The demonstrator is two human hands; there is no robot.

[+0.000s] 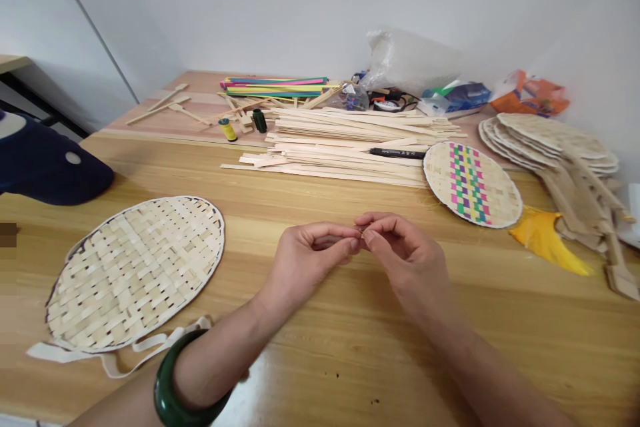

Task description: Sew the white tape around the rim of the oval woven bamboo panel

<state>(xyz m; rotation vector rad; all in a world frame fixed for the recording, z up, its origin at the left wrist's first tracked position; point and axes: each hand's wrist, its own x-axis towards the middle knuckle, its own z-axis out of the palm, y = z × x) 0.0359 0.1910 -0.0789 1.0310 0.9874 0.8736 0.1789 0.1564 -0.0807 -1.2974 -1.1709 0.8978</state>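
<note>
My left hand (310, 257) and right hand (405, 260) meet fingertip to fingertip. The thumb and forefinger of each are pinched together on one tiny object (361, 232). The object sits at the pinch point, just above the table (350, 347), near the middle of the view. Only a dark speck of it shows, and it is too small to identify.

Handling, as I judge it:
- The object is very light and thin, and easy to drop or lose against the wood grain.
- I should take it on the fingertip pads, close to its end, with light pressure.
- A hard squeeze may bend it or flick it out.

Surroundings, left to right:
- A dark blue cap (45, 167) lies at the left edge.
- A plain woven mat (135, 270) lies flat on the table, with a pale cloth strip (120, 357) along its near rim.
- A green bangle (173, 393) sits on my left wrist.
- A yellow spool (229, 129) and a dark green spool (259, 121) stand near each other at the back.
- A pile of flat strips (350, 140) lies beyond my hands, with a black marker (397, 153) resting on it.
- A woven mat with coloured bands (473, 183) lies just beside the pile.
- A yellow feather (547, 237) lies near that mat's right edge.
- A stack of woven fans (550, 137) occupies the far right.
</note>
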